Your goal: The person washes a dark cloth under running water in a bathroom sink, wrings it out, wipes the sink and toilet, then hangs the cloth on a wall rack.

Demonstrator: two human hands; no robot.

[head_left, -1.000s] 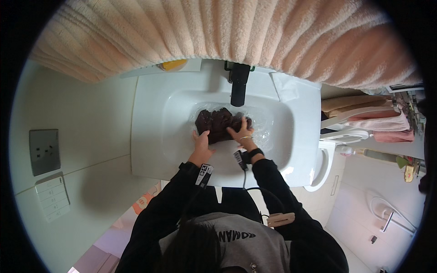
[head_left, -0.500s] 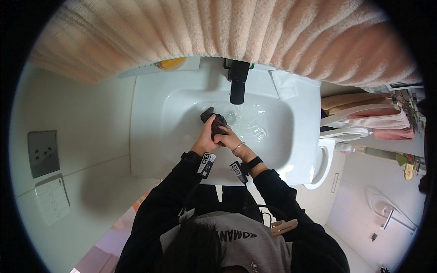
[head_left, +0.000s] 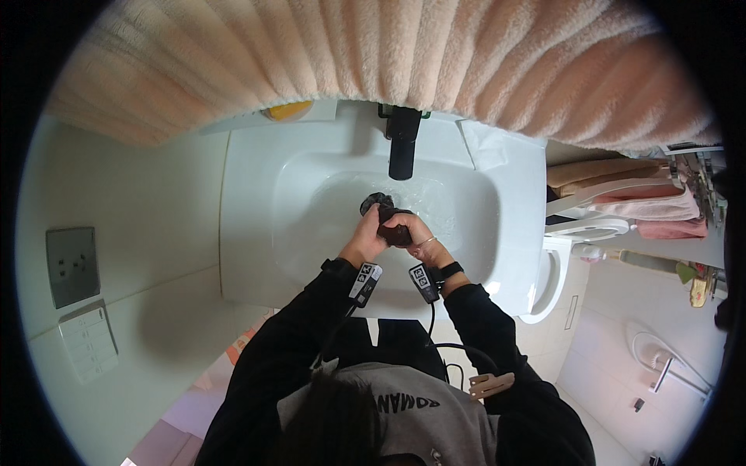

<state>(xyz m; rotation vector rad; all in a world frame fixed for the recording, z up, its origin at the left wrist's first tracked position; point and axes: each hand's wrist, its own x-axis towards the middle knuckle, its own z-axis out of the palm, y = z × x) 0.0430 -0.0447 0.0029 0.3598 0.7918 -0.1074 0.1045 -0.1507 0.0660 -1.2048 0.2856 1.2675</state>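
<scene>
Dark capital lettering (head_left: 408, 403) runs upside down across my grey fabric top (head_left: 458, 436). My two small black box-shaped devices (head_left: 360, 292) bear black-and-white patterned labels (head_left: 420, 275). Marks on the white rectangular wall panel (head_left: 88, 342) are too faint to read.

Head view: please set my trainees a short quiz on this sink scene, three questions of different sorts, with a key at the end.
1. True or false: the left hand and the right hand both grip the dark cloth.
2. Multiple choice: what colour is the tap? a) white b) black c) pink
3. Fill the gap: the towels hang to the ____ of the sink.

Key: 1. True. 2. b. 3. right.
</scene>
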